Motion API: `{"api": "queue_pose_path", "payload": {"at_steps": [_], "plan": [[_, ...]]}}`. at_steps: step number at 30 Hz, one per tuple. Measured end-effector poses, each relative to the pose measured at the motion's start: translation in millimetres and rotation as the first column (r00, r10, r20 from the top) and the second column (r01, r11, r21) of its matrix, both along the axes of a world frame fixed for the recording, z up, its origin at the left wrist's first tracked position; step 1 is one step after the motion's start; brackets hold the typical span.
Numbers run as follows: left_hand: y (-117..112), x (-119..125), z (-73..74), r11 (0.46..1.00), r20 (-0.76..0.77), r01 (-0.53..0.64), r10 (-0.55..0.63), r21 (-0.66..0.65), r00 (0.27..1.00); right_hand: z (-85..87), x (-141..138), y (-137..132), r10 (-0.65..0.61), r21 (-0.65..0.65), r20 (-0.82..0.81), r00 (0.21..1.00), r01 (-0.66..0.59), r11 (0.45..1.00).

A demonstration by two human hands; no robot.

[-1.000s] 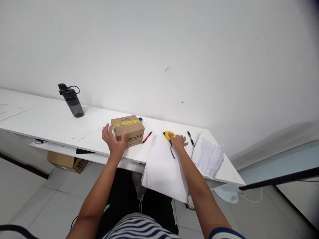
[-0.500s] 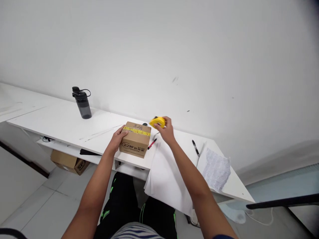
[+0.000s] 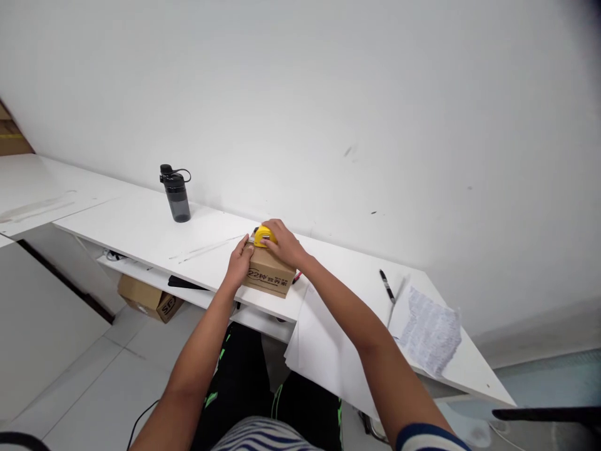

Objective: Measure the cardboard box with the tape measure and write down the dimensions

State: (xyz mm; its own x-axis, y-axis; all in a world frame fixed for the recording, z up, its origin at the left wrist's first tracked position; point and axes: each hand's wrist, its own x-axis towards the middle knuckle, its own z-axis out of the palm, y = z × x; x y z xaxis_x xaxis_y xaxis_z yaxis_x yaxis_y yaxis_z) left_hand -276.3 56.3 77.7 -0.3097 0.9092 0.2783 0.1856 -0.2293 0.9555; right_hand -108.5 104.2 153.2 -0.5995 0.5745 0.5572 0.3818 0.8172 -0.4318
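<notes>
A small brown cardboard box [image 3: 268,275] with dark printing sits near the table's front edge. My left hand [image 3: 239,262] is closed on its left side, thumb over the top edge. Above the box top, my right hand [image 3: 284,243] grips a yellow tape measure [image 3: 265,236]. A short pale stretch of its blade shows between the case and my left fingertips; whether those fingers pinch its end I cannot make out. A red pen [image 3: 297,277] pokes out at the box's right side, mostly hidden behind my right forearm.
On the white table [image 3: 211,241] stands a dark shaker bottle [image 3: 177,197]. White paper sheets [image 3: 323,338] hang over the front edge. To the right lie a black marker [image 3: 387,286] and a torn, crumpled sheet [image 3: 429,329]. Another carton [image 3: 148,297] sits beneath the shelf.
My right hand has brought the tape measure leftward from beside the box to over its top. My left hand stays at the box's left side. The view has shifted slightly left.
</notes>
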Motion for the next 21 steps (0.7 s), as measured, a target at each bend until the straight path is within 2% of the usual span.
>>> {"api": "queue_pose_path", "payload": {"at_steps": [2,6,8,10,12,15,18,21], "plan": [[1.9,1.4,0.4,0.999,0.0,-0.043,0.043,-0.02,0.999,-3.3,32.6,-5.8,-0.051,-0.016,-0.019,0.998,0.051,0.999],[4.4,3.2,3.0,0.999,0.035,-0.045,0.046,-0.01,0.998,-15.3,100.2,-15.4,-0.178,-0.094,-0.121,0.977,0.167,0.981],[5.3,3.3,4.1,0.999,0.045,-0.048,0.048,-0.005,0.998,-20.5,122.1,-18.2,-0.238,-0.146,-0.152,0.959,0.217,0.965],[6.2,3.3,4.5,0.999,0.048,-0.053,0.052,0.004,0.997,-22.7,131.7,-19.3,-0.263,-0.175,-0.156,0.952,0.235,0.956],[6.8,3.4,4.2,0.998,0.057,-0.058,0.058,0.01,0.997,-21.3,130.5,-18.3,-0.262,-0.177,-0.154,0.953,0.234,0.956],[7.3,4.3,2.3,0.997,0.069,-0.071,0.07,0.009,0.995,-15.3,113.9,-12.7,-0.241,-0.137,-0.167,0.956,0.22,0.966],[7.3,5.3,-0.6,0.997,0.052,-0.073,0.072,0.007,0.996,-10.0,82.2,-5.0,-0.173,-0.09,-0.142,0.975,0.161,0.983],[6.3,5.3,-2.4,0.998,0.019,-0.061,0.061,0.0,0.998,-7.0,38.6,0.8,-0.106,-0.086,-0.054,0.993,0.101,0.991]]}}
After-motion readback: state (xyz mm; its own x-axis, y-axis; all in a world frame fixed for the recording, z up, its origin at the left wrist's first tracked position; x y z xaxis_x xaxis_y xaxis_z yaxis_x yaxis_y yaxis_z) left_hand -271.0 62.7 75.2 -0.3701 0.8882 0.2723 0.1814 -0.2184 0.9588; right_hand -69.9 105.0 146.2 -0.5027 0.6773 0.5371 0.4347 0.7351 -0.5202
